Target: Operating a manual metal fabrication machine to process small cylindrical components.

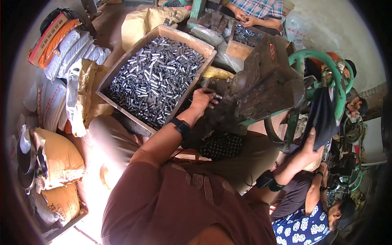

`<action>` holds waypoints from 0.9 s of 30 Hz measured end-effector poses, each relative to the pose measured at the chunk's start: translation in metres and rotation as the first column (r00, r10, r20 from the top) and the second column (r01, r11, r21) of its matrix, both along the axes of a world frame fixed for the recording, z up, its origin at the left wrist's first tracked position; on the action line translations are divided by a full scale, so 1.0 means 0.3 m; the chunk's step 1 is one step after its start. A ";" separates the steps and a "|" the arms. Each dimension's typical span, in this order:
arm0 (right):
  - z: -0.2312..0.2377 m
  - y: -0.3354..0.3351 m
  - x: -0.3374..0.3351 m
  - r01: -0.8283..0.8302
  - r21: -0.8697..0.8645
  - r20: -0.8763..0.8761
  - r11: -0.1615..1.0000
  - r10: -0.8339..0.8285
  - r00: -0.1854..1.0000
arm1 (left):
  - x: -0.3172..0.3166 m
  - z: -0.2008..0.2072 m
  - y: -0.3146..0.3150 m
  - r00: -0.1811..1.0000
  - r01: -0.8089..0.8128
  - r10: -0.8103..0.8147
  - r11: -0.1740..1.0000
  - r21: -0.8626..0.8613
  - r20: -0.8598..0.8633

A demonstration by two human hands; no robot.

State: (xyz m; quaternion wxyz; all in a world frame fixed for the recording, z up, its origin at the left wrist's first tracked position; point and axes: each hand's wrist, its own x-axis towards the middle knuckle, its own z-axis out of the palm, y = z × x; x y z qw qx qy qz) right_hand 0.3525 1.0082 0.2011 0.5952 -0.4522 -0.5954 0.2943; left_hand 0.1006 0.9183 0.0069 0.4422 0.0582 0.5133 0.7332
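A heavy hand press (pixel 261 87) of dark worn metal is being worked at centre right of the frame, with a green handwheel (pixel 326 77) curving over its right side; judged rigid and far too heavy to shift, it is best handled only through that wheel or its wrapped lever. A wide wooden tray (pixel 122 67) is lying tilted in the upper middle, packed with short grey steel tubes (pixel 157 75); the full tray is judged very heavy, to be dragged by its rim and not lifted. Yellow and white sacks (pixel 61 157) are being kept along the left edge. The dark cloth-wrapped handle (pixel 324 118) at right centre is being grasped from below by the right hand (pixel 311 149), fingers closed on it; the padding is judged soft and grippy over a stiff bar. The left hand (pixel 202 102) is being held at the press bed in mid frame, fingers curled with the tips pinched on a small steel tube (pixel 217 96), only partly seen. That piece is judged light, hard, smooth and likely oily, so slippery; it is best taken across its sides between thumb and forefinger, fingertips kept clear of the ram. Another person's hands (pixel 245 18) are being kept busy over a second small box (pixel 245 38) at top centre, well apart.
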 end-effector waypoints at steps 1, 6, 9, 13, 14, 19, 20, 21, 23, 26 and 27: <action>-0.032 -0.031 -0.027 0.030 0.091 -0.089 0.995 -0.022 0.996 | 0.001 -0.010 0.002 0.999 -0.031 0.031 1.000 0.003 -0.035; -0.353 0.109 0.055 0.085 0.343 -0.139 0.935 -0.039 0.990 | 0.014 -0.002 0.017 0.991 -0.081 0.078 0.996 -0.026 -0.109; -0.075 0.018 0.015 -0.032 0.117 -0.014 0.993 0.034 0.999 | 0.030 0.002 0.010 0.986 -0.096 0.089 0.994 -0.045 -0.139; 0.103 0.011 -0.005 -0.099 0.011 0.041 0.995 0.099 0.994 | 0.075 0.020 0.054 0.978 -0.092 0.075 0.993 -0.080 -0.194; 0.118 -0.003 -0.012 -0.150 0.037 -0.017 0.988 0.151 0.988 | 0.085 0.023 0.065 0.970 -0.097 0.071 0.990 -0.106 -0.231; -0.241 0.088 0.059 0.175 0.297 0.002 0.939 -0.184 0.983 | 0.078 0.003 0.045 0.962 -0.139 0.117 0.988 -0.074 -0.246; -0.354 0.135 0.064 0.148 0.473 -0.080 0.868 -0.125 0.989 | 0.087 0.005 0.063 0.951 -0.120 0.085 0.988 -0.102 -0.297; -0.419 0.149 0.051 0.132 0.630 -0.151 0.765 -0.045 0.987 | 0.089 0.006 0.076 0.936 -0.108 0.055 0.985 -0.135 -0.347; -0.242 0.038 0.020 0.050 0.275 -0.096 0.960 -0.024 0.995 | 0.062 -0.021 0.051 0.929 -0.143 0.091 0.982 -0.123 -0.360; -0.035 -0.010 0.003 0.103 0.049 0.121 0.993 -0.109 0.987 | 0.038 -0.016 0.022 0.921 -0.091 0.041 0.990 -0.111 -0.387; 0.027 -0.021 0.010 0.145 0.095 0.182 0.985 -0.161 0.970 | 0.031 -0.006 0.018 0.922 -0.078 0.033 0.992 -0.103 -0.385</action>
